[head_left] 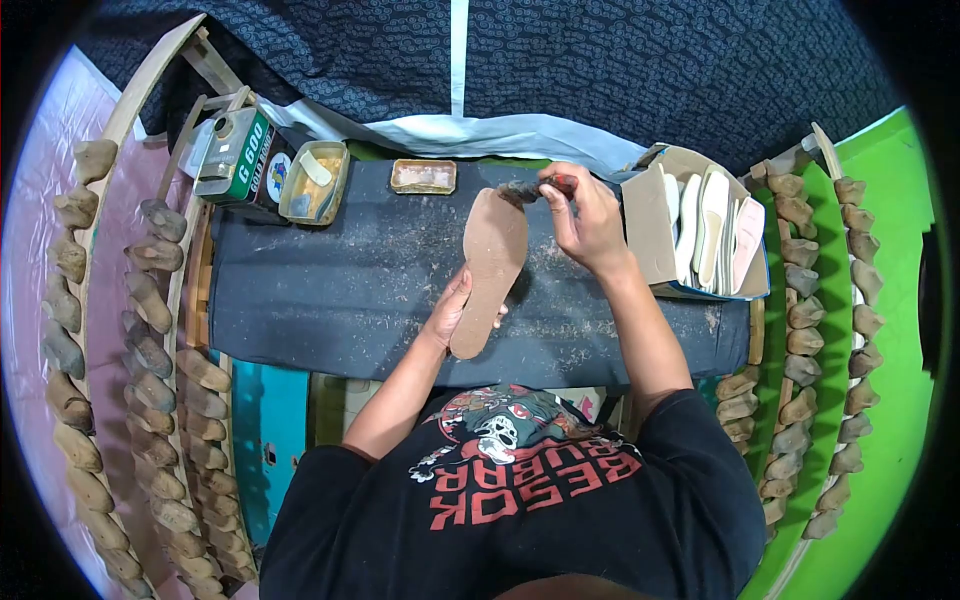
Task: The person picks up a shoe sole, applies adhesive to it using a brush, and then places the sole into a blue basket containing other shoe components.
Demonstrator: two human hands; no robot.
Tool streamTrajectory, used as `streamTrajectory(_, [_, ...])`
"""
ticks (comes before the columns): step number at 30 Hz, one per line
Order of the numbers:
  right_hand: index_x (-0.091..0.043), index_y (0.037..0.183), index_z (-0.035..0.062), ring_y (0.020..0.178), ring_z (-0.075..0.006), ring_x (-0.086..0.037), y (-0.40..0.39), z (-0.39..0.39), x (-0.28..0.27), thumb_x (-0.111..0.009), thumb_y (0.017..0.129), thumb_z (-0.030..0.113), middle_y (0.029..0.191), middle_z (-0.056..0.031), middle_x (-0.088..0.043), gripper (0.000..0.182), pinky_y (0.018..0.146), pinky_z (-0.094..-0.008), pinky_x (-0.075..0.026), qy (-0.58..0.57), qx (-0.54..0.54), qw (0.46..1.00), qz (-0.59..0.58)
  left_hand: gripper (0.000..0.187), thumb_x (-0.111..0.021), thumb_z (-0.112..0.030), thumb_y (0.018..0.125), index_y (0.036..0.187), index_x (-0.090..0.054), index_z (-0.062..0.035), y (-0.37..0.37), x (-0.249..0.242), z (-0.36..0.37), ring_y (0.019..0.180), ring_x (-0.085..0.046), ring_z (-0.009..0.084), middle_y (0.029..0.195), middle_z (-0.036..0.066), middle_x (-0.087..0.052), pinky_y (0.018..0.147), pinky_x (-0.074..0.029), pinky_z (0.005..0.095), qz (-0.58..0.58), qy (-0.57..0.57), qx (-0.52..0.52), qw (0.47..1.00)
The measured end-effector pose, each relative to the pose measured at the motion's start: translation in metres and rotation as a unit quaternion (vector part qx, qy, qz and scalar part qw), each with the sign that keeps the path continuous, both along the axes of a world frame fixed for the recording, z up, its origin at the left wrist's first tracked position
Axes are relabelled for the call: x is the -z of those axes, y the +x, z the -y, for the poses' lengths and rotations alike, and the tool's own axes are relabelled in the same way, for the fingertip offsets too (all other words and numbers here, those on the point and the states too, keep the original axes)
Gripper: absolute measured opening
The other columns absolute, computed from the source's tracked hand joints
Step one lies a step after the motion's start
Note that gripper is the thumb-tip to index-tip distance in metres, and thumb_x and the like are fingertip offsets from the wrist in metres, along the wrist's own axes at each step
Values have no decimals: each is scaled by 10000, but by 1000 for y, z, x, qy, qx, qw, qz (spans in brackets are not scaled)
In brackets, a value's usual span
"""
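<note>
My left hand [452, 310] holds a tan shoe insole [488, 265] from underneath, near its heel end, above the dark grey work board [340, 290]. The insole's toe end points away from me. My right hand [588, 222] grips a brush [535, 188] with a reddish handle. Its dark bristle end rests at the toe end of the insole.
A green G 600 glue can [235, 155], an open tin of yellow glue [315, 180] and a small flat tin [423, 176] stand along the board's far edge. A cardboard box of insoles [700, 235] sits at the right. Racks of wooden shoe lasts [150, 330] line both sides.
</note>
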State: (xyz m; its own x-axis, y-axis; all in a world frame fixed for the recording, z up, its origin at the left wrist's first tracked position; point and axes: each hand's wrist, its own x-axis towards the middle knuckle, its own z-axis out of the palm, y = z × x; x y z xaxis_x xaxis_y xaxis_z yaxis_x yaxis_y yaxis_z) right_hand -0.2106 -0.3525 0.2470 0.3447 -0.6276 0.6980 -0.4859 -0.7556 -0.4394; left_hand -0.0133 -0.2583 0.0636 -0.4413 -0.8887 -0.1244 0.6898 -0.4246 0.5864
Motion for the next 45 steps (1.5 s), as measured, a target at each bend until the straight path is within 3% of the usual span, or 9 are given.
streamTrajectory(4, [-613, 1023, -10, 739, -303, -661, 7, -1, 12, -684, 913, 17, 901, -142, -675, 133, 685, -376, -534, -59, -46, 996, -38, 641, -521, -579, 996, 1432, -429, -119, 0, -1, -2, 817, -711, 260, 1110, 130, -651, 638, -602, 373, -2, 8, -9, 1000])
streamTrajectory(8, [-601, 1006, 4, 691, -301, -630, 16, -24, 28, -703, 875, 8, 847, -136, -646, 166, 637, -395, -507, -27, -103, 993, -44, 634, -535, -548, 1009, 1477, -407, -140, 6, 4, 0, 830, -710, 241, 1175, 110, -634, 644, -612, 367, -1, 22, -21, 1000])
streamTrajectory(12, [-621, 1027, 16, 637, -275, -615, 25, -41, 31, -727, 851, 15, 810, -110, -647, 205, 613, -371, -493, 6, -149, 988, -50, 694, -541, -633, 972, 1445, -439, -136, 10, 11, 5, 823, -709, 230, 1142, 107, -644, 641, -609, 351, 39, 24, -54, 998])
streamTrajectory(16, [-611, 1039, 16, 647, -285, -622, 21, -25, 32, -727, 855, 9, 809, -111, -646, 217, 628, -376, -500, 3, -126, 992, -20, 768, -497, -706, 948, 1436, -433, -116, 10, 9, 7, 822, -700, 203, 1089, 103, -636, 659, -604, 333, 60, 4, -25, 998])
streamTrajectory(18, [-607, 1044, 15, 656, -291, -626, 19, -12, 25, -726, 859, 8, 810, -112, -646, 221, 632, -380, -503, 3, -108, 994, -6, 778, -550, -723, 908, 1350, -510, -83, 2, -2, 5, 787, -684, 226, 966, 97, -660, 644, -578, 349, 90, 6, -49, 995])
streamTrajectory(25, [-600, 1081, 33, 687, -309, -640, 11, 29, 13, -735, 861, 23, 814, -126, -649, 259, 641, -390, -509, -59, -54, 997, -5, 804, -595, -672, 910, 1472, -394, -134, -4, -3, 12, 827, -673, 207, 1085, 83, -610, 640, -577, 343, 41, -1, 1, 999])
streamTrajectory(30, [-614, 1031, 24, 644, -299, -609, 16, 0, 14, -742, 833, 1, 784, -111, -624, 237, 609, -397, -491, -63, -82, 995, -16, 811, -582, -661, 927, 1512, -342, -153, -4, 4, 14, 839, -679, 194, 1145, 74, -596, 661, -584, 333, 7, 7, 9, 1000])
streamTrajectory(36, [-607, 1030, 22, 699, -288, -653, 25, -31, 26, -733, 842, 25, 785, -100, -627, 227, 656, -398, -515, 30, -183, 982, -40, 793, -564, -712, 908, 1397, -457, -97, 8, 13, 18, 850, -683, 205, 1101, 92, -628, 678, -584, 342, 8, 49, -41, 998])
streamTrajectory(45, [-603, 1059, 1, 743, -304, -677, 39, 27, 23, -681, 924, 48, 858, -149, -671, 163, 693, -378, -536, 12, -98, 995, -17, 693, -543, -652, 952, 1347, -521, -83, 7, 16, 11, 800, -672, 215, 993, 103, -654, 672, -566, 352, -51, 40, -28, 998])
